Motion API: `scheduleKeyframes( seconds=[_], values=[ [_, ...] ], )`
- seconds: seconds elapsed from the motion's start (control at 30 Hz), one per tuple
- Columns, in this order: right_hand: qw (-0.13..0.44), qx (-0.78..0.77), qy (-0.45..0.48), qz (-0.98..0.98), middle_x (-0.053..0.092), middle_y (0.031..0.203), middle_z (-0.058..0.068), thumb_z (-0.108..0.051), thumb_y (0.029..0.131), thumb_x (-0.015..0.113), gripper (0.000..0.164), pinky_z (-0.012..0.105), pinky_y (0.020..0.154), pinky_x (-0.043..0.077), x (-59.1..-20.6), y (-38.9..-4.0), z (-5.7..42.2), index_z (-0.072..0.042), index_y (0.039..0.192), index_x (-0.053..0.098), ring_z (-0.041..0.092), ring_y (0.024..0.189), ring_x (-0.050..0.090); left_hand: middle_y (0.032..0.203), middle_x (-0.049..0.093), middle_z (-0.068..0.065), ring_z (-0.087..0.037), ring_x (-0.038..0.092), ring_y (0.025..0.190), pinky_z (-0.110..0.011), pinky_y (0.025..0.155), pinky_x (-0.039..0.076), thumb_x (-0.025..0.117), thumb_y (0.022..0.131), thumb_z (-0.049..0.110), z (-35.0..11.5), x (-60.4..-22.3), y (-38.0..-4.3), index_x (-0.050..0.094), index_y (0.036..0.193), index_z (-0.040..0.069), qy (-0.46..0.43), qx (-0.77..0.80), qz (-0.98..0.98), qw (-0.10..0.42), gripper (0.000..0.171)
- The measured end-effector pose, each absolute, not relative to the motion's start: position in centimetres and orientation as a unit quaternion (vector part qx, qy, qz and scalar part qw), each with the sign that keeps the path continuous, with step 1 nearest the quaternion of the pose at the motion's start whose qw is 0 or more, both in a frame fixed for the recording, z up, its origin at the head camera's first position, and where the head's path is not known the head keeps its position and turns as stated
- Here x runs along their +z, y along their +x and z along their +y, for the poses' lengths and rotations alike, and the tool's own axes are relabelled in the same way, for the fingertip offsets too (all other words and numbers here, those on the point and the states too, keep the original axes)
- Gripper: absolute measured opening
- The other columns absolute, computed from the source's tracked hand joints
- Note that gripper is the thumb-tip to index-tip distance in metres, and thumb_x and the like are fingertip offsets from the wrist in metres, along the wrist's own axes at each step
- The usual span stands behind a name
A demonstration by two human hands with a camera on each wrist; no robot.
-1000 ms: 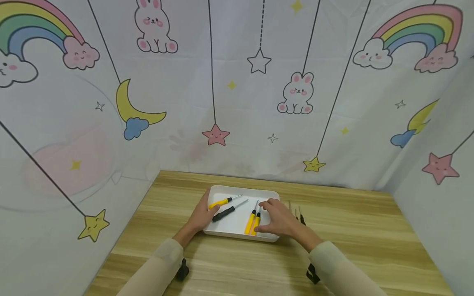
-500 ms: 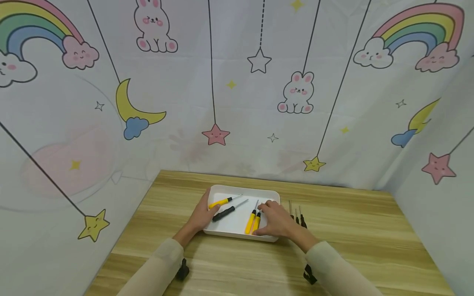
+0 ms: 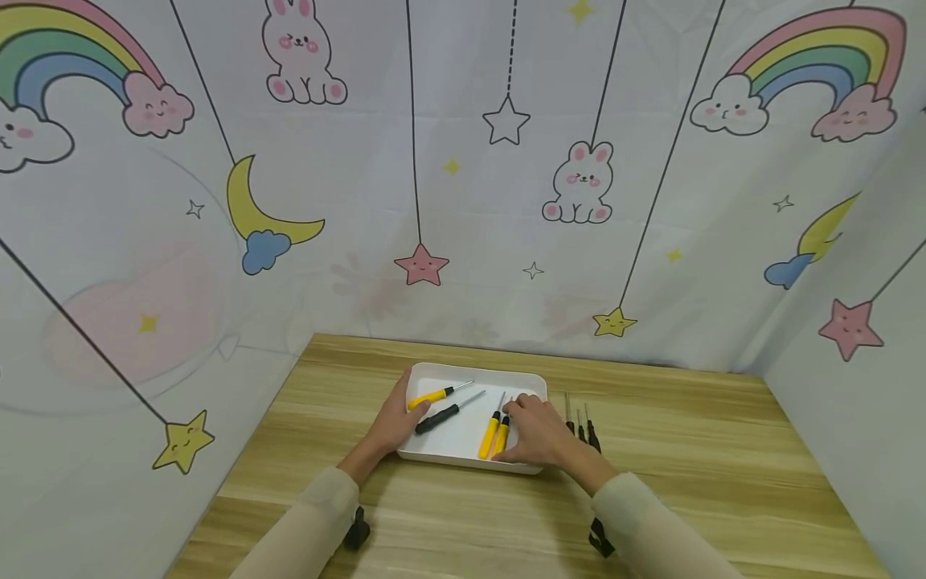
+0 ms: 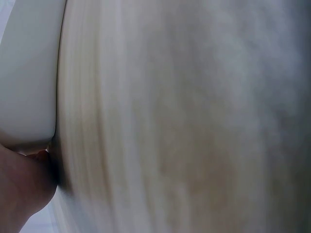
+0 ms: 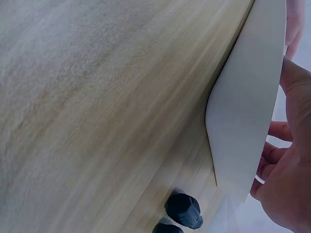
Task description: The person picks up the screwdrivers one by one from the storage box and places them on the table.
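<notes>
A white tray (image 3: 456, 460) lies on the table with several screwdrivers in it. On its left side are a yellow-handled screwdriver (image 3: 430, 398) and a black-handled screwdriver (image 3: 437, 420). Two more yellow-handled screwdrivers, a left one (image 3: 489, 437) and a right one (image 3: 501, 437), lie side by side. My left hand (image 3: 394, 414) grips the tray's left rim, thumb inside. My right hand (image 3: 538, 434) bends over the tray's right side, thumb by the right screwdriver's handle end, fingertips near its collar. Whether it pinches that screwdriver is hidden.
Several dark-handled screwdrivers (image 3: 593, 434) lie on the wooden table (image 3: 687, 450) right of the tray. A white curtain (image 3: 470, 201) with printed stars and rabbits hangs behind the table. The right wrist view shows dark handle ends (image 5: 183, 208) beside the tray's wall.
My right hand has shifted slightly left and down over the right yellow screwdriver, and its fingers have drawn in a little. The left hand, tray and screwdrivers have not visibly moved.
</notes>
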State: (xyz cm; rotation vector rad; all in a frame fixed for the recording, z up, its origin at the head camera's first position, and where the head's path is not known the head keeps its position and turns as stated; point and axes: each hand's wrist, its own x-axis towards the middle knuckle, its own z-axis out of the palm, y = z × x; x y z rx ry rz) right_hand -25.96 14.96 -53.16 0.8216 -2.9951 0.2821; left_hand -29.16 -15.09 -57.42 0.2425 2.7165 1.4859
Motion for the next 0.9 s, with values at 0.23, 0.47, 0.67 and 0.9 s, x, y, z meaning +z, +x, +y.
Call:
scheduleKeyframes(
  seconds=[0.23, 0.47, 0.67, 0.9],
  values=[
    [0.005, 0.087, 0.274, -0.958, 0.067, 0.117, 0.010, -0.063, 0.074, 0.090, 0.080, 0.051, 0.088, 0.055, -52.94, -26.01, 14.91, -0.006, 0.127, 0.071, 0.029, 0.106, 0.062, 0.173, 0.018, -0.025, -0.043, 0.020, 0.159, -0.059, 0.128, 0.017, 0.060, 0.108, 0.020, -15.04, -57.30, -29.11, 0.011, 0.169, 0.000, 0.079, 0.474, 0.877, 0.018, 0.081],
    [-0.009, 0.069, 0.273, -0.959, 0.067, 0.118, 0.009, -0.063, 0.076, 0.089, 0.076, 0.051, 0.089, 0.056, -52.93, -26.17, 14.87, -0.006, 0.124, 0.073, 0.029, 0.108, 0.062, 0.173, 0.019, -0.025, -0.044, 0.021, 0.159, -0.060, 0.128, 0.018, 0.061, 0.107, 0.021, -15.09, -57.39, -29.18, 0.011, 0.169, 0.001, 0.082, 0.475, 0.876, 0.017, 0.081],
    [-0.023, 0.042, 0.268, -0.962, 0.067, 0.117, 0.007, -0.065, 0.078, 0.087, 0.074, 0.048, 0.086, 0.056, -52.74, -26.12, 14.69, -0.008, 0.122, 0.075, 0.027, 0.107, 0.060, 0.173, 0.018, -0.025, -0.044, 0.020, 0.159, -0.060, 0.128, 0.018, 0.061, 0.108, 0.021, -15.05, -57.54, -29.17, 0.012, 0.169, 0.001, 0.083, 0.476, 0.875, 0.017, 0.081],
    [-0.034, 0.027, 0.262, -0.964, 0.065, 0.115, 0.005, -0.067, 0.077, 0.087, 0.074, 0.045, 0.083, 0.055, -52.38, -26.01, 14.43, -0.009, 0.122, 0.075, 0.024, 0.104, 0.059, 0.174, 0.018, -0.024, -0.043, 0.020, 0.159, -0.060, 0.128, 0.018, 0.061, 0.108, 0.021, -15.09, -57.59, -29.19, 0.011, 0.169, 0.002, 0.081, 0.473, 0.877, 0.020, 0.082]
  ],
)
